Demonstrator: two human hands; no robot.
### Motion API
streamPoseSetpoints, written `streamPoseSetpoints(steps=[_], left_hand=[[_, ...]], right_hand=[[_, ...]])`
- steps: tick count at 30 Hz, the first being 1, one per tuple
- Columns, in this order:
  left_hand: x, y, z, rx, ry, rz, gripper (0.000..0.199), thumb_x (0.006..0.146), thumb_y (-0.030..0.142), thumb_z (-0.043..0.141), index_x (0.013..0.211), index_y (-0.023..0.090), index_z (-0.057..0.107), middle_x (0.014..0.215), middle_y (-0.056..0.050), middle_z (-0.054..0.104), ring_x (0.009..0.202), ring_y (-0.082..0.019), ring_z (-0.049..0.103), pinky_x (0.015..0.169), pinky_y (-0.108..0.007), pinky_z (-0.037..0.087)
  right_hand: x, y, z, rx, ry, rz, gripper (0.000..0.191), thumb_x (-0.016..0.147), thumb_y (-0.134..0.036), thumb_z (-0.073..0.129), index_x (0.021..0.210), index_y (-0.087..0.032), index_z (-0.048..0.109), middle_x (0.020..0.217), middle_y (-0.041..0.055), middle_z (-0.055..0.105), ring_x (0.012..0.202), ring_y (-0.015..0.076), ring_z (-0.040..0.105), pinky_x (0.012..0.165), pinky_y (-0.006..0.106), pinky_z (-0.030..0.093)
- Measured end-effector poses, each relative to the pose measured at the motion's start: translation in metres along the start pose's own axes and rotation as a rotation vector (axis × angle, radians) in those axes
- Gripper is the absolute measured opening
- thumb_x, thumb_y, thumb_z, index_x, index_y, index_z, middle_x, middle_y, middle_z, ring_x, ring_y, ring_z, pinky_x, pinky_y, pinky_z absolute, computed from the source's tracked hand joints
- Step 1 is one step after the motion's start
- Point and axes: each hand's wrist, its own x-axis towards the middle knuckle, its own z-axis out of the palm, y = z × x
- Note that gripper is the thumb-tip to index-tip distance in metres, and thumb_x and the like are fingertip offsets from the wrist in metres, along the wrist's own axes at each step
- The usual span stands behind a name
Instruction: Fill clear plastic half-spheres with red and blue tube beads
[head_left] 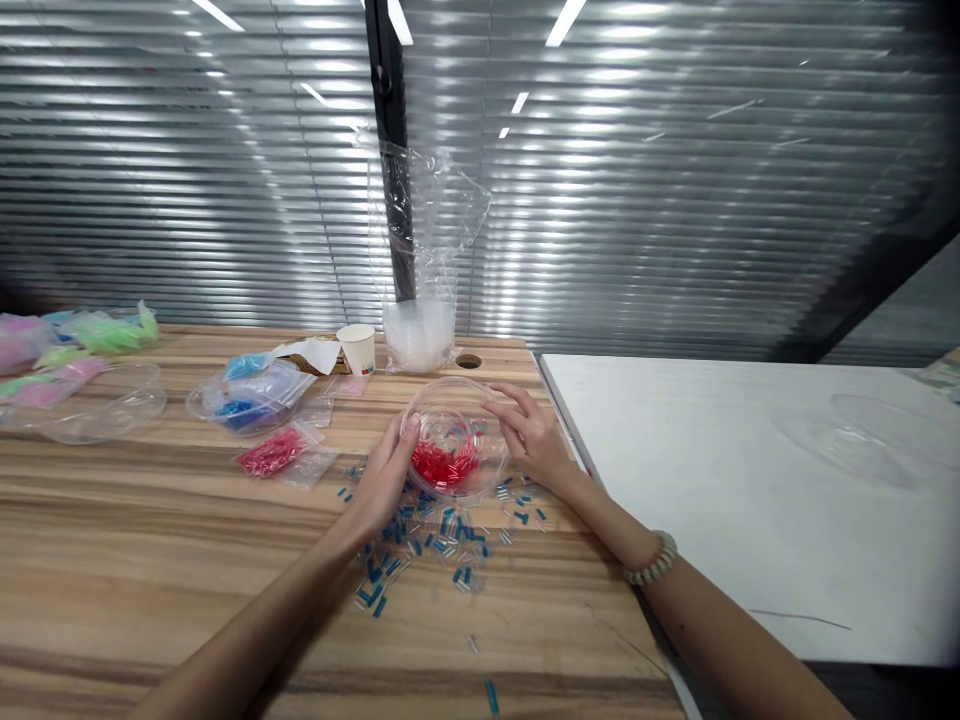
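Note:
A clear round plastic bowl (491, 462) is tilted toward me above the wooden table, with red tube beads (444, 465) gathered in its lower part. My left hand (384, 475) grips the bowl's left side, thumb over the rim. On the right side, my right hand (529, 432) touches the rim with its fingers spread. Beneath and in front of the bowl, blue and clear tube beads (450, 525) lie scattered on the wood.
Left of the bowl lie a bag of pink-red beads (271, 453) and a clear container with blue bags (251, 395). Behind stand a paper cup (358, 350) and stacked clear bowls (420, 335) in plastic wrap. A white table (697, 480) adjoins on the right.

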Motion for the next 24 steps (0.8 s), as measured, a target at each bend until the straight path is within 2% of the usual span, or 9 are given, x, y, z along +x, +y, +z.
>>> streamPoseSetpoints(steps=[9,13,16,22,24], left_hand=[[-0.0022,0.0052,0.0003,-0.013,-0.01,-0.027,0.049,0.087,0.055,0.04,0.126,0.026,0.051,0.137,-0.002,0.05,0.135,-0.021,0.033,0.111,-0.033,0.024],[-0.001,0.0055,-0.0004,-0.087,-0.062,-0.055,0.053,0.084,0.053,0.047,0.128,0.024,0.048,0.137,-0.004,0.05,0.131,-0.023,0.038,0.107,-0.035,0.031],[0.0001,0.0038,0.0002,-0.118,-0.058,-0.071,0.055,0.082,0.053,0.05,0.127,0.023,0.048,0.136,-0.005,0.05,0.129,-0.024,0.041,0.106,-0.035,0.033],[-0.0006,0.0017,0.0008,-0.173,-0.061,-0.099,0.058,0.078,0.051,0.057,0.127,0.022,0.048,0.135,-0.007,0.052,0.125,-0.026,0.046,0.101,-0.036,0.04],[-0.0008,0.0017,0.0002,-0.191,-0.079,-0.112,0.06,0.077,0.05,0.058,0.128,0.021,0.047,0.135,-0.007,0.051,0.123,-0.026,0.048,0.1,-0.036,0.041]], right_hand=[[-0.0023,0.0027,0.0028,0.043,0.026,0.008,0.037,0.087,-0.008,0.039,0.113,-0.023,0.06,0.126,0.0113,0.052,0.103,0.0206,0.059,0.078,0.036,0.055],[-0.0036,0.0048,0.0037,0.037,0.027,-0.006,0.037,0.088,-0.009,0.039,0.114,-0.024,0.06,0.124,0.0113,0.052,0.104,0.0214,0.058,0.079,0.038,0.054],[-0.0044,0.0059,0.0039,0.037,0.03,-0.005,0.038,0.087,-0.008,0.039,0.114,-0.024,0.061,0.124,0.0113,0.052,0.102,0.0217,0.059,0.079,0.039,0.054],[-0.0058,0.0047,0.0029,0.101,0.01,0.045,0.04,0.087,-0.007,0.038,0.114,-0.027,0.061,0.125,0.0105,0.052,0.085,0.0158,0.063,0.067,0.032,0.056],[-0.0062,0.0045,0.0028,0.109,0.016,0.04,0.039,0.087,-0.007,0.038,0.113,-0.025,0.061,0.126,0.011,0.053,0.082,0.0152,0.064,0.069,0.032,0.056]])
